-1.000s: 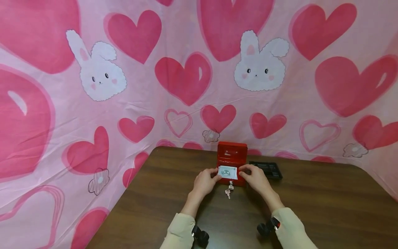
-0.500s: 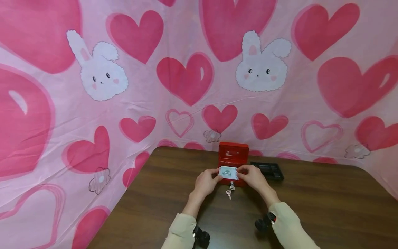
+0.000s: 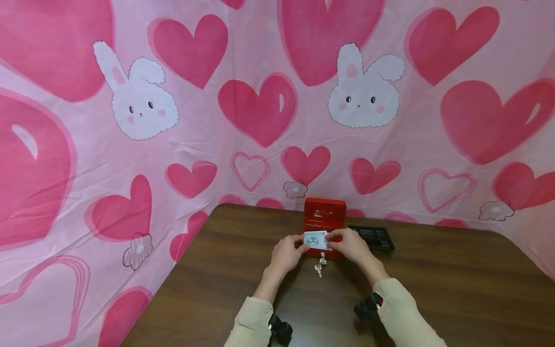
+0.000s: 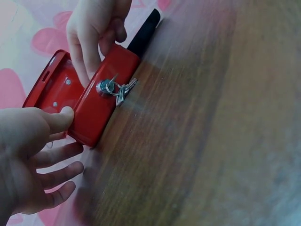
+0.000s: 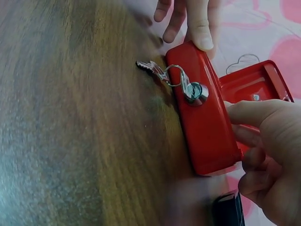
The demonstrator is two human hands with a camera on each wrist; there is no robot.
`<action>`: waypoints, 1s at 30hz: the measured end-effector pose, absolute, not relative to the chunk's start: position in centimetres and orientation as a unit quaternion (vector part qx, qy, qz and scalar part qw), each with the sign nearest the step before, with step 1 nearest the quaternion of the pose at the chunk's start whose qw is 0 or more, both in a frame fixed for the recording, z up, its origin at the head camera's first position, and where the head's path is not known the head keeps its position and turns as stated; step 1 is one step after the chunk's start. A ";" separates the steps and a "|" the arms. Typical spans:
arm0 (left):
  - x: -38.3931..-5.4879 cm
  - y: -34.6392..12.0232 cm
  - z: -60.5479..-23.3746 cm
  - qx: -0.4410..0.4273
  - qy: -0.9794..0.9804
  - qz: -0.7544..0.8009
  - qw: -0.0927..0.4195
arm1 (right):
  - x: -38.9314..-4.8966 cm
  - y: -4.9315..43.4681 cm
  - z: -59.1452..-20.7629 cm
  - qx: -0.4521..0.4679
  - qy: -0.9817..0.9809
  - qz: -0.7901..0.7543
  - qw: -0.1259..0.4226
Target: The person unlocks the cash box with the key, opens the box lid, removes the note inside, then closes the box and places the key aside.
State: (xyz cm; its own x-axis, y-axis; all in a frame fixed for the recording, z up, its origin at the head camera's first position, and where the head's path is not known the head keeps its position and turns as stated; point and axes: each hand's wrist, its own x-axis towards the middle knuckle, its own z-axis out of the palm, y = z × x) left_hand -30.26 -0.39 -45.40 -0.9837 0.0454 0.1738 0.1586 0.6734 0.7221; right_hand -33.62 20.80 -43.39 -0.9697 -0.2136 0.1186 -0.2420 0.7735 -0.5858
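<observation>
A red metal cash box point(image 3: 328, 254) stands with its lid point(image 3: 325, 212) raised. Pale banknotes point(image 3: 315, 240) with a green print lie in its opening. My left hand point(image 3: 284, 254) holds the box's left end, thumb over the front corner; in the left wrist view its other fingers spread outside. My right hand point(image 3: 352, 245) reaches into the opening, fingers pinching at the notes' right edge; both wrist views hide the notes behind the front wall. Keys point(image 5: 155, 70) hang on a ring from the front lock point(image 4: 105, 86).
A black compartment tray point(image 3: 378, 237) lies on the wooden table point(image 3: 455, 270), just right of the box. Behind the table hangs a pink cloth point(image 3: 260, 62) with hearts and rabbits. Each wrist carries a black camera point(image 3: 282, 329).
My right hand has moved left from the box's right side onto the notes, whose top one has shifted slightly left. The left hand stays at the box's left end.
</observation>
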 end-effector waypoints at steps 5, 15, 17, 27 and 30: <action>-30.3 -0.4 -45.3 -0.054 -0.913 -0.400 0.067 | -33.6 20.4 -43.1 0.132 -0.937 0.324 0.009; -30.2 -0.5 -45.4 -0.058 -0.912 -0.400 0.067 | -33.2 19.6 -43.2 0.122 -0.939 0.320 -0.009; -30.1 -0.5 -45.4 -0.058 -0.912 -0.401 0.067 | -33.0 19.5 -43.2 0.114 -0.943 0.311 -0.003; -29.9 -0.8 -45.4 -0.049 -0.906 -0.416 0.057 | -32.1 18.5 -43.2 0.075 -0.952 0.295 0.026; -29.9 -0.8 -45.4 -0.051 -0.907 -0.415 0.057 | -31.9 18.5 -43.2 0.067 -0.950 0.304 0.030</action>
